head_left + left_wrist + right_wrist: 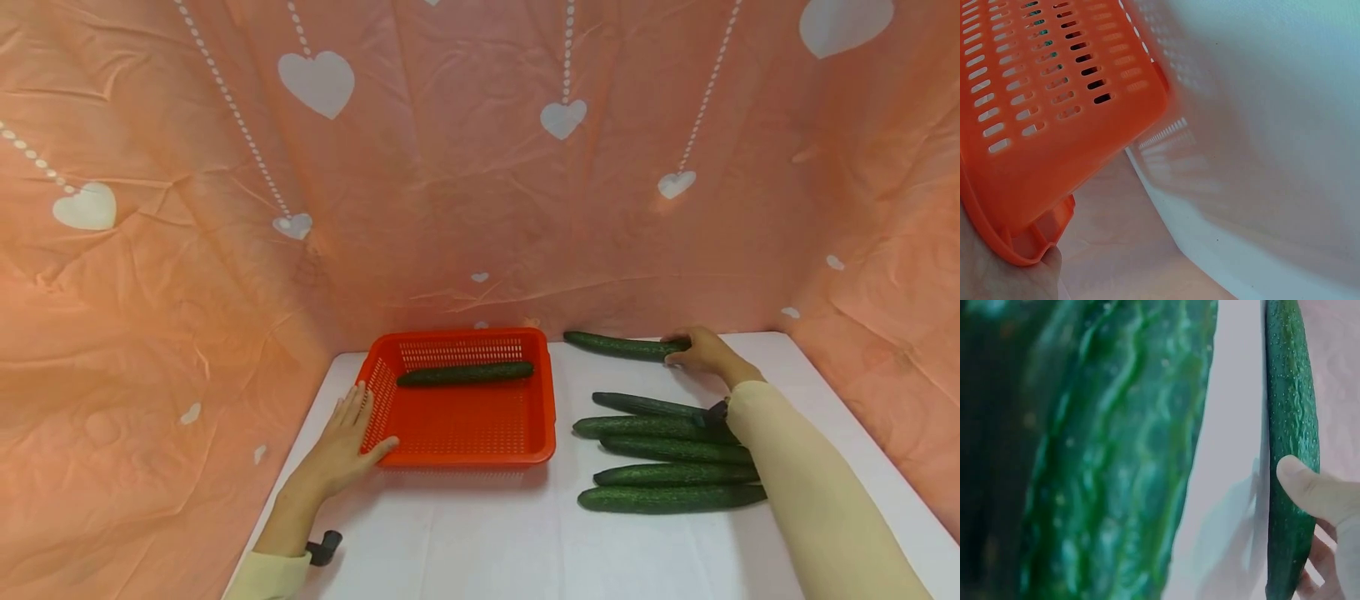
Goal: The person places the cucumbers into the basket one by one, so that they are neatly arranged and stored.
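At the far right of the table, my right hand (703, 351) grips the right end of a cucumber (618, 345). Thumb and fingers close round that cucumber (1292, 412) in the right wrist view. My left hand (341, 446) rests on the left rim of a red plastic basket (459, 459), fingers straight and spread. In the left wrist view the basket's slotted side (1079, 144) fills the upper left, the hand at its rim. Inside the basket, along its back, lies one cucumber (465, 374).
Several cucumbers (667, 475) lie side by side on the white table (480, 542), partly under my right forearm. Pink cloth (480, 192) with white hearts hangs behind the table and at both sides. A dark strap piece (324, 548) shows at my left wrist.
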{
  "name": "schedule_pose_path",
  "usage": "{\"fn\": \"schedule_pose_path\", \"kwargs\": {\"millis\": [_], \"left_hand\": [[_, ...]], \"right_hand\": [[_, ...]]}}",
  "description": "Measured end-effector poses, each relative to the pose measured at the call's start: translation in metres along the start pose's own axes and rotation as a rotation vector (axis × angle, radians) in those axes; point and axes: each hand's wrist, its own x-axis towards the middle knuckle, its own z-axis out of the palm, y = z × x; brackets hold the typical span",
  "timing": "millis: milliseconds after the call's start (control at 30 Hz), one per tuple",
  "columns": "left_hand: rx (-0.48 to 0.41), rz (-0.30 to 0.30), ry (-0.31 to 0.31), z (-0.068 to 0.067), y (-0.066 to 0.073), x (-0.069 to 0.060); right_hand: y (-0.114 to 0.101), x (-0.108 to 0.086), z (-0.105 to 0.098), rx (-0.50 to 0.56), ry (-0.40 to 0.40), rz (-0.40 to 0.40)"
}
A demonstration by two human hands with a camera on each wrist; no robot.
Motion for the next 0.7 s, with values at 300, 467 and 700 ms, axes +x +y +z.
{"fn": "schedule_pose_path", "kwargs": {"millis": [300, 467, 700], "left_hand": [[0.001, 0.006, 0.001, 0.001, 0.000, 0.000], [0.000, -0.002, -0.003, -0.001, 0.002, 0.000], [0.009, 0.000, -0.007, 0.000, 0.002, 0.000]], "right_hand": [[-0.005, -0.005, -0.009, 0.000, -0.019, -0.046], [-0.011, -0.007, -0.014, -0.037, -0.006, -0.049], [-0.020, -0.012, -0.018, -0.054, 0.036, -0.070]]}}
